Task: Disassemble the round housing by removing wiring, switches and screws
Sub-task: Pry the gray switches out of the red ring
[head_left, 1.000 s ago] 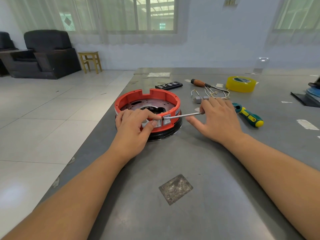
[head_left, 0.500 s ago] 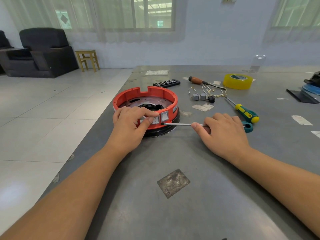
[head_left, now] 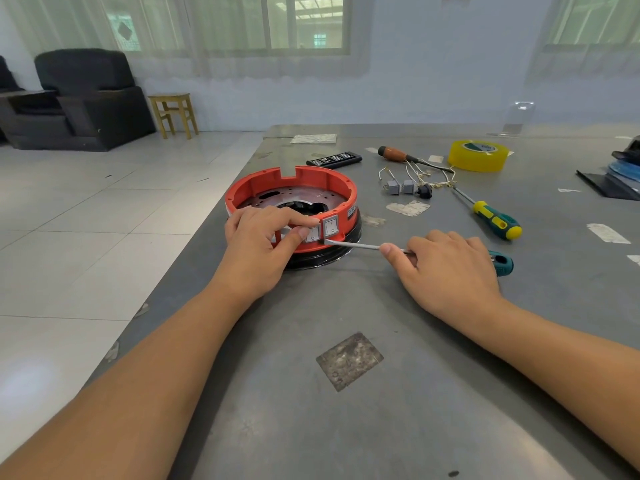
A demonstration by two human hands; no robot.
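Note:
The round red housing (head_left: 294, 183) sits on a black base on the grey metal table (head_left: 381, 393). Two grey rocker switches (head_left: 329, 226) are set in its near wall. My left hand (head_left: 263, 244) grips the near rim, thumb and forefinger pinching the left switch. My right hand (head_left: 446, 268) holds a teal-handled screwdriver (head_left: 353, 244), forefinger along the shaft. The blade tip lies against the housing wall just below the switches.
Removed grey switches with white wires (head_left: 408, 183) lie beyond the housing. Near them are a green-and-yellow screwdriver (head_left: 491, 218), an orange-handled tool (head_left: 398, 154), a yellow tape roll (head_left: 477, 155) and a black remote (head_left: 334, 159). The table's left edge runs close beside the housing.
My right hand has slid toward me along the table with the screwdriver. The blade dropped from the switch face to below the switches. The left hand kept its hold.

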